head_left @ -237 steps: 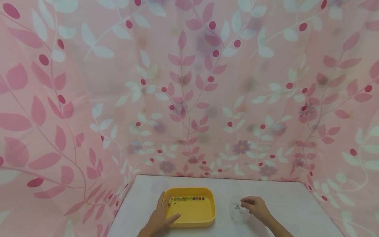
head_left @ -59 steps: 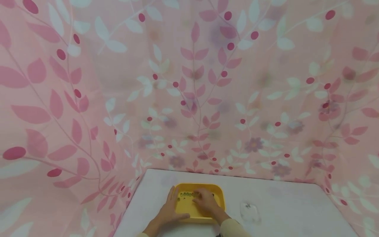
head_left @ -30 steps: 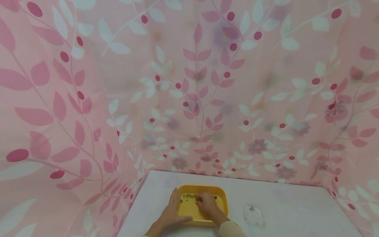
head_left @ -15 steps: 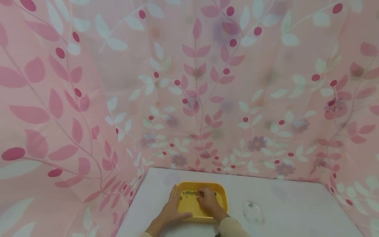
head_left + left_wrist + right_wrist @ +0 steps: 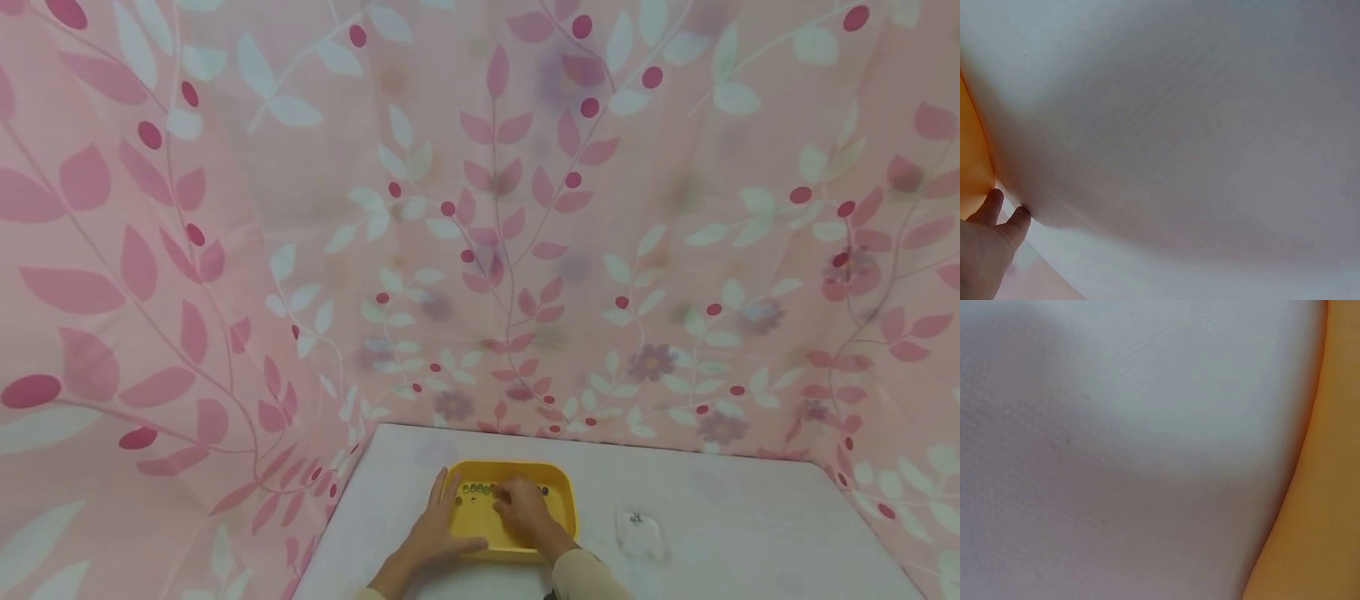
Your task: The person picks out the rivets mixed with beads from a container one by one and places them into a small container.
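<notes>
Beads (image 5: pixel 480 489): small, mixed colours, lined in a row along far inner wall of yellow tray (image 5: pixel 558 508); one loose bead just nearer than the row's left end. Tray sits on white table (image 5: pixel 720 517), left of centre, near the back edge.

Right hand (image 5: pixel 525 512) inside tray, over the right part of the bead row, fingertips at the beads. Fingers bent and bunched together; pinching a bead or only touching, cannot tell, too small in head view. Pale sleeve (image 5: pixel 588 579) at bottom edge.

Left hand (image 5: pixel 435 533) flat on tray's left rim: fingers straight and slightly apart along the left wall, thumb laid across the near-left corner. Holding nothing, just pressing on the rim. Left wrist view: two fingertips (image 5: pixel 1007 219) against white table surface, orange-yellow tray edge (image 5: pixel 972 156) at far left.

Right wrist view: only blurred white table and yellow tray wall (image 5: pixel 1322 506) at right; hand not visible there.

Clear plastic bag (image 5: pixel 640 533) flat on table right of tray, well apart from both hands, small dark item inside.

Pink leaf-print curtain (image 5: pixel 480 208) behind and on both sides of the table.
</notes>
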{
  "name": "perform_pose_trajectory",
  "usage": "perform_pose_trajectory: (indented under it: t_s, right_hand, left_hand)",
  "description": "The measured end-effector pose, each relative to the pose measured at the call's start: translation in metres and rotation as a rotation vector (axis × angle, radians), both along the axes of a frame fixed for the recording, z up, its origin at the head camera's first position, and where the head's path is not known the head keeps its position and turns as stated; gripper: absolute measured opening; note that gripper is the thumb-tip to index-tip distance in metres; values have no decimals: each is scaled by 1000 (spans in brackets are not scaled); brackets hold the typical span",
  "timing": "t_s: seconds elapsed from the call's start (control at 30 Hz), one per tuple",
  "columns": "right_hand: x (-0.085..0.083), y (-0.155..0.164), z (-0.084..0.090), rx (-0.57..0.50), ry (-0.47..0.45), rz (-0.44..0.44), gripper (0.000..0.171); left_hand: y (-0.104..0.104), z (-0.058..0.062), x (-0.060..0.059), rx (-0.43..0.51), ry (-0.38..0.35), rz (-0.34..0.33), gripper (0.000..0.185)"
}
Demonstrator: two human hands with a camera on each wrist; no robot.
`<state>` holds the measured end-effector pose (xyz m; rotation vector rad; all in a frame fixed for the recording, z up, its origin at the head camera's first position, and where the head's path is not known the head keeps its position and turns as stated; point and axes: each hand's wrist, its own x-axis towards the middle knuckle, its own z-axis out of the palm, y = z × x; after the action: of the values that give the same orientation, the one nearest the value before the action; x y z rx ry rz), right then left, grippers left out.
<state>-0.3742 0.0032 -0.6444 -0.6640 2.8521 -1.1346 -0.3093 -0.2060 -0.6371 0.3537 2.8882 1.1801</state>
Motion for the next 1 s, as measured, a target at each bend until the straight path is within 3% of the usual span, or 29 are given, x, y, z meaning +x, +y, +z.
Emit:
perform_pose_trajectory:
  t_s: [0.3,0.53,0.8,1.0]
  right_hand:
    - [0,-6,-4,26,38,-5,9]
    - [-4,-10,-3,35,135,39,5]
    - [-5,-14,0,67,52,21,9]
    - [-6,-17,0,59,51,41,6]
  left_hand:
    - [0,-4,3,19,-13,-2,119]
    - [-2,-2,1,-13,38,-10,120]
    - [-3,-5,0,-5,43,-15,120]
    - [-2,-7,-1,-16,42,-9,121]
